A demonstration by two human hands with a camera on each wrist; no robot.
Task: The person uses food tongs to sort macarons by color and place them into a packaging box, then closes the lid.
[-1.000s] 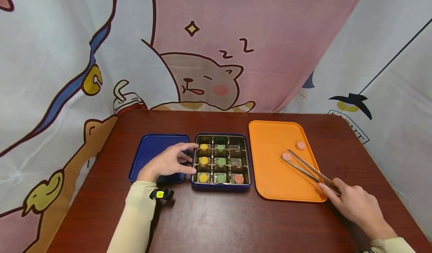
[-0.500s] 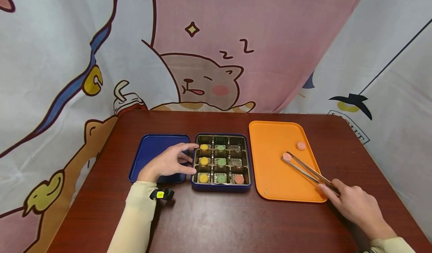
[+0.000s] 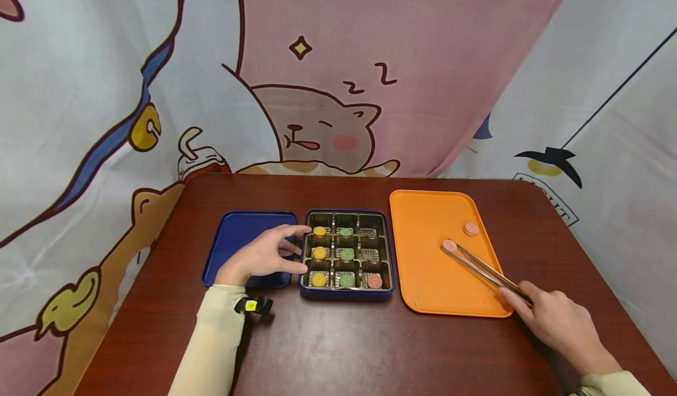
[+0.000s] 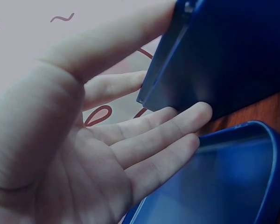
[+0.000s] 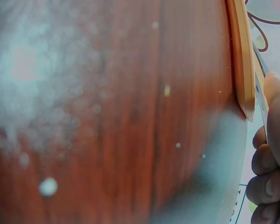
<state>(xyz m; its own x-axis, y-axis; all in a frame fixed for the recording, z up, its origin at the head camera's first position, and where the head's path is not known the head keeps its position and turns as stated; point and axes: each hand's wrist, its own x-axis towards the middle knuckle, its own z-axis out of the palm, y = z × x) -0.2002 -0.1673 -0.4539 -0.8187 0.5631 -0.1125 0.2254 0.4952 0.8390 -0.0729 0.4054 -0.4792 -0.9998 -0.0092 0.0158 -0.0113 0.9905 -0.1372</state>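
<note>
My right hand [image 3: 560, 325] grips long metal tongs [image 3: 494, 275] at the near right. Their tips close on the sides of a round pink cookie [image 3: 449, 245] on the orange tray [image 3: 428, 290]; whether it is lifted I cannot tell. A second pink cookie [image 3: 471, 229] lies farther back on that tray. My left hand [image 3: 264, 252] touches the left edge of a dark blue box [image 3: 346, 294] with thumb and index finger, the other fingers extended beside it [image 4: 144, 140]. Inside, yellow cookies [image 3: 319, 253] fill the left column, green cookies [image 3: 347, 254] the middle one, and one pink cookie [image 3: 374, 281] sits front right.
A flat dark blue lid [image 3: 240, 225] lies left of the box, partly under my left hand and forearm. The brown tabletop [image 3: 338, 343] carries everything. A printed cloth [image 3: 449, 61] hangs behind and at both sides. Small crumbs are on the orange tray near its front left corner.
The tongs' tips have drawn together from a wider spread onto the nearer pink cookie. My left hand and the box have stayed in place.
</note>
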